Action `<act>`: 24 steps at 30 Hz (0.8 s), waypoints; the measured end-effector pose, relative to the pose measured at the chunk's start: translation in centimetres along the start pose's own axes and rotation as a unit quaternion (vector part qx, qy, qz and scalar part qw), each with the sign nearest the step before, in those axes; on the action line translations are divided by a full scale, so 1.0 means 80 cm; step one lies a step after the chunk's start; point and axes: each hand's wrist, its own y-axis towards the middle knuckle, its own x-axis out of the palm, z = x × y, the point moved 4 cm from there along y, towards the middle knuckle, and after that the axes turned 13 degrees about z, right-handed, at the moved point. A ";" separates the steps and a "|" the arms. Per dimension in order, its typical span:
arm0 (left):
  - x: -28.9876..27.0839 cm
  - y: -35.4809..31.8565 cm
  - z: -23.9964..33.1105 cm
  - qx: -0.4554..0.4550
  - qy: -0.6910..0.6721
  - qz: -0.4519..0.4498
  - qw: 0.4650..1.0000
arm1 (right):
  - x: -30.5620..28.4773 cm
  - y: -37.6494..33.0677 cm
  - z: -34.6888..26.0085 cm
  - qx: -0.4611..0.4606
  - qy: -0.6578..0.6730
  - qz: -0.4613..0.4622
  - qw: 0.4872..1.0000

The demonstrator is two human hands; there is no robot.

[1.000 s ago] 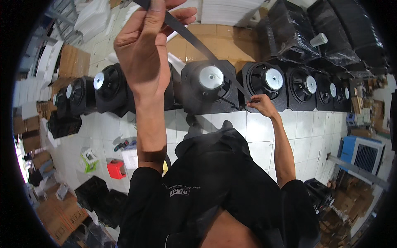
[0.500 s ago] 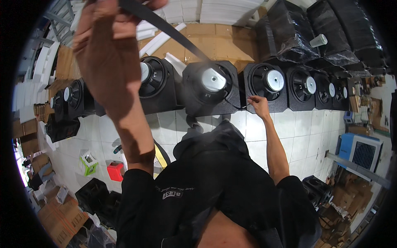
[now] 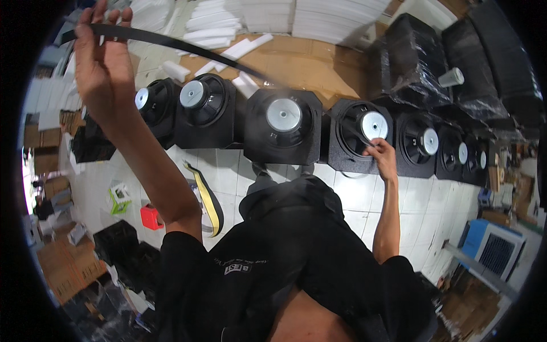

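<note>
A long flat black strip (image 3: 196,49) stretches between my raised hands, above a row of loudspeaker drivers lying magnet-up on black boxes. At upper left, my left hand (image 3: 106,71) grips it between thumb and fingers, and a short end sticks out beyond. My right hand (image 3: 380,153) pinches the strip's other part, close to the silver magnet of one speaker (image 3: 374,125). The strip's middle is blurred over the central speaker (image 3: 283,115). Another speaker (image 3: 196,96) sits left of centre.
Cardboard (image 3: 307,62) and white foam bars (image 3: 245,52) lie behind the row. Film-wrapped black boxes (image 3: 413,54) carry a white cup (image 3: 451,77). On the tiled floor are a yellow-black strip (image 3: 212,208), a red stool (image 3: 150,216) and a green stool (image 3: 119,198). A blue cooler (image 3: 494,245) stands right.
My left hand has moved left and outward, drawing the black strip out longer. My right hand has shifted right, to the speaker's magnet. The view has moved slightly.
</note>
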 end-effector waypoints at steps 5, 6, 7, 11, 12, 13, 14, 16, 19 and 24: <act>-0.081 -0.007 -0.069 0.008 0.196 -0.036 0.980 | -0.099 0.025 -0.006 0.005 -0.026 0.048 0.999; -0.087 -0.009 -0.084 -0.081 0.074 -0.013 0.994 | -0.118 0.031 -0.009 0.003 -0.022 0.064 0.998; -0.097 -0.021 -0.100 -0.100 0.050 0.020 0.993 | -0.140 0.038 -0.014 0.000 -0.022 0.084 0.996; -0.143 -0.076 -0.149 -0.182 0.041 0.154 0.970 | -0.210 0.078 -0.064 -0.052 -0.094 0.133 0.985; -0.151 -0.090 -0.165 -0.206 0.017 0.169 0.964 | -0.236 0.093 -0.074 -0.078 -0.096 0.137 0.983; -0.163 -0.106 -0.178 -0.250 0.027 0.186 0.950 | -0.257 0.109 -0.083 -0.102 -0.094 0.139 0.981; -0.182 -0.120 -0.189 -0.260 0.038 0.188 0.947 | -0.261 0.122 -0.099 -0.099 -0.098 0.136 0.981; -0.230 -0.165 -0.232 -0.321 0.060 0.206 0.922 | -0.279 0.148 -0.148 -0.101 -0.123 0.139 0.977; -0.278 -0.233 -0.282 -0.405 0.067 0.228 0.883 | -0.286 0.207 -0.204 -0.099 -0.179 0.145 0.968; -0.323 -0.361 -0.359 -0.488 0.231 0.061 0.839 | -0.300 0.386 -0.335 -0.175 -0.377 0.163 0.895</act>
